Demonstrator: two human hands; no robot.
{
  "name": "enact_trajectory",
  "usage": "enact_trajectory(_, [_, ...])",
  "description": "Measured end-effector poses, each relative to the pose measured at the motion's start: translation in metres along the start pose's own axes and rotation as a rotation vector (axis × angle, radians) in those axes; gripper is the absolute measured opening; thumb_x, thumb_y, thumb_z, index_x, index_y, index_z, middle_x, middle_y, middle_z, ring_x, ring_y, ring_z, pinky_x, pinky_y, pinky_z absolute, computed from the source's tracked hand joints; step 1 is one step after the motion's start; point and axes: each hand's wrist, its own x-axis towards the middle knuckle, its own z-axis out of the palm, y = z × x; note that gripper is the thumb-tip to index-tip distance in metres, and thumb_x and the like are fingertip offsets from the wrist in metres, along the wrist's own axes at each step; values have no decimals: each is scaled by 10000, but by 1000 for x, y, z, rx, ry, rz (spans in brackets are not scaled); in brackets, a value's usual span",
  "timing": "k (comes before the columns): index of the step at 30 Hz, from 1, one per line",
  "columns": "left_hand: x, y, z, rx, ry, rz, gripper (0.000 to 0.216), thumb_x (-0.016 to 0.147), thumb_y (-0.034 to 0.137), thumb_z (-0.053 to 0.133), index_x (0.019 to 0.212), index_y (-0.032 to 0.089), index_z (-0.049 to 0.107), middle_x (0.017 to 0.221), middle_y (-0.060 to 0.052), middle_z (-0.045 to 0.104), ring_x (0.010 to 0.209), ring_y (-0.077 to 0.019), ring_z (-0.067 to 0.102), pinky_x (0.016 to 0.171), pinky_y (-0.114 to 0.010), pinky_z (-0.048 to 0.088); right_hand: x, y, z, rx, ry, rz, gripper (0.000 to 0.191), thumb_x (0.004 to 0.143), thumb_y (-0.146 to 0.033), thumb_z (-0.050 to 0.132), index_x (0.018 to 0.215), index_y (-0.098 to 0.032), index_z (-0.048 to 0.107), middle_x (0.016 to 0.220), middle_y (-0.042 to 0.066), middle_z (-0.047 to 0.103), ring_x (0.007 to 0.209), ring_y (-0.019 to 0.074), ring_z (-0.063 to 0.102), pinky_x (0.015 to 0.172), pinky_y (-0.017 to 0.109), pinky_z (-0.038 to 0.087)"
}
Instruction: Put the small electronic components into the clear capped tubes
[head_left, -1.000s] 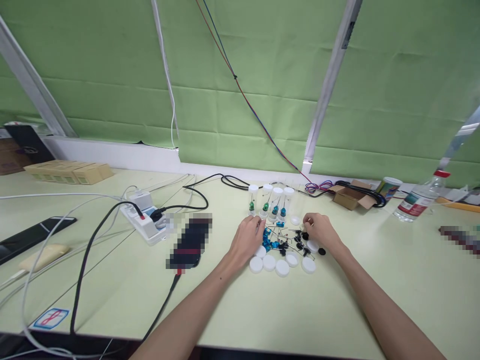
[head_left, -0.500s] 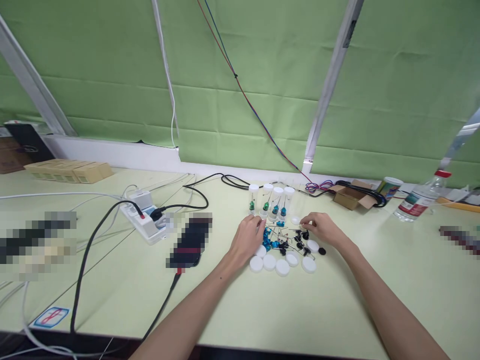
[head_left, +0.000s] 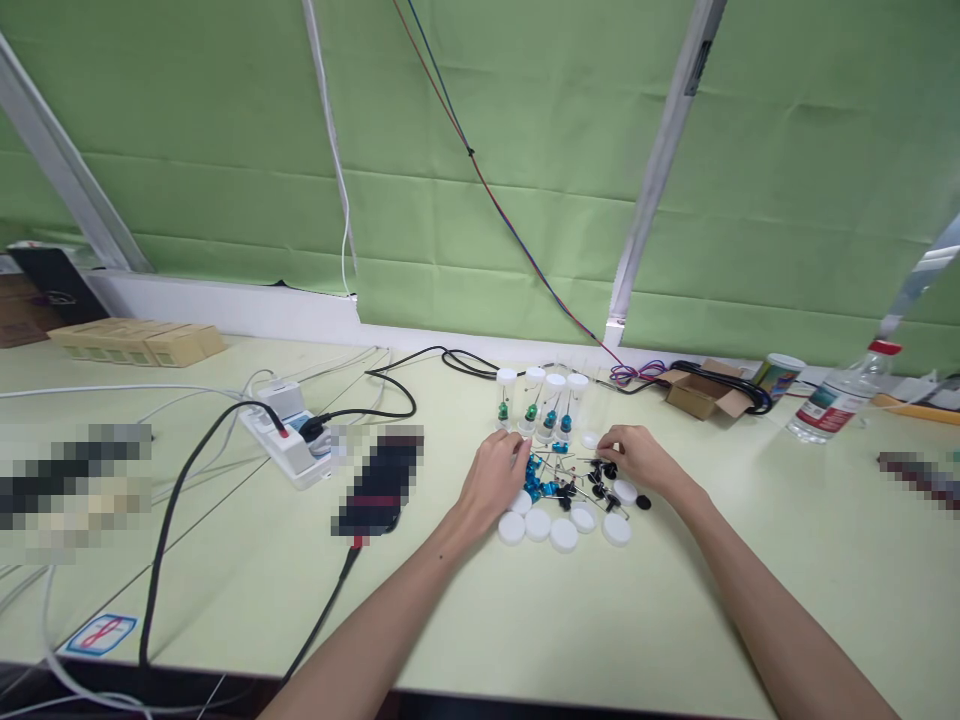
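My left hand (head_left: 495,472) lies at the left side of a pile of small parts, its fingers curled together; what they hold, if anything, is hidden. At the pile's right, my right hand (head_left: 631,455) has its fingertips pinched near black parts with metal pins (head_left: 600,490); whatever is in the pinch is too small to make out. Between the hands lie shiny blue parts (head_left: 534,478) and thin metal pins. Several clear tubes with white lids (head_left: 555,405) stand behind, holding green or blue parts with pins. Loose white round caps (head_left: 564,535) lie in front.
A power strip (head_left: 292,440) with plugged cables and a blurred phone (head_left: 381,485) are to the left. Back right, a small cardboard box (head_left: 697,395), coiled black cable and a water bottle (head_left: 840,395) stand. A black disc (head_left: 643,502) lies beside the caps.
My right hand has shifted very slightly left and its fingertips are a little lower over the pile. My left hand and the parts look unchanged.
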Motion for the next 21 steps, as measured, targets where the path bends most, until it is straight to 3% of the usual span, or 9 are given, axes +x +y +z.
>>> enact_trajectory(21, [0, -1, 0, -2, -12, -1, 329, 971, 262, 403, 734, 190, 619, 737, -48, 610, 676, -184, 569, 640, -294, 415, 2, 0, 7, -17, -29, -5, 128, 832, -186, 597, 790, -203, 717, 862, 44, 717, 758, 188, 615, 673, 256, 411])
